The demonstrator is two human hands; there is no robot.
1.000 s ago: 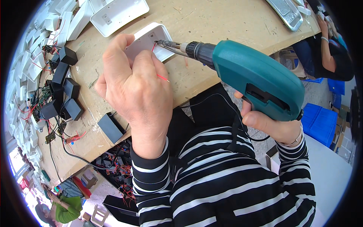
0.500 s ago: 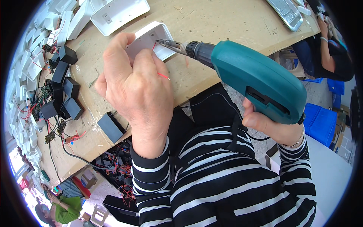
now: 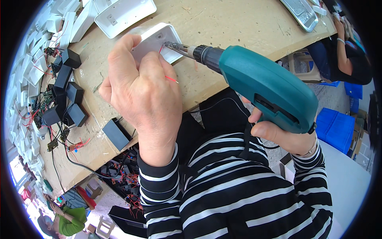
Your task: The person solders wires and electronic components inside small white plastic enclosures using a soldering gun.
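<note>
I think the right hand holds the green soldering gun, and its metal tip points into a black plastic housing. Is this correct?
The housing's colour is wrong: the head view shows the right hand holding the green soldering gun, its metal tip pointing into a white plastic housing.

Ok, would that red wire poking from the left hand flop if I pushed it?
Probably bendy: the red wire looks thin. It might spring back a little, since its loose end sticks out fairly straight from the left hand.
</note>
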